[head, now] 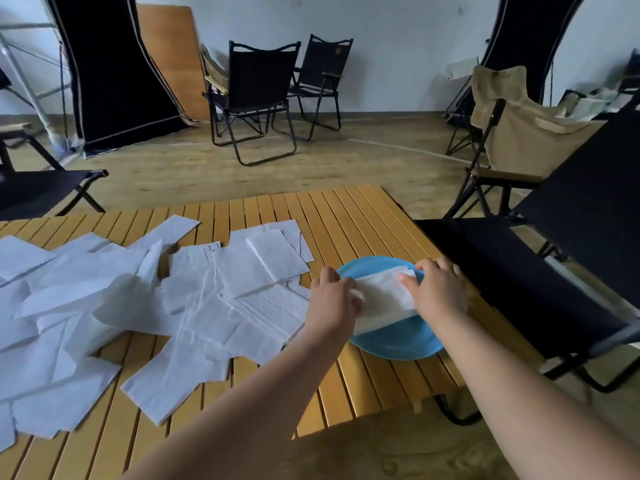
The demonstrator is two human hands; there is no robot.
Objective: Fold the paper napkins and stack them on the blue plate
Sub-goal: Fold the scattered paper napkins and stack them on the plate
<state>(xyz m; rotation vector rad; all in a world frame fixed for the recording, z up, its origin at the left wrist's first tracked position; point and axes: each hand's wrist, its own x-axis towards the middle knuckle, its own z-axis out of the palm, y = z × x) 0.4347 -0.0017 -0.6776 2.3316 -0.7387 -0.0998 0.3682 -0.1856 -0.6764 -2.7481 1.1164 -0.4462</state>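
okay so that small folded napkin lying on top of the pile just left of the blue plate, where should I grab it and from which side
Pinch the folded napkin at its near-right corner, coming from the blue plate side. It lies flat on the loose napkins, so that raised edge is probably where the fingers can slip under without dragging the sheets below.
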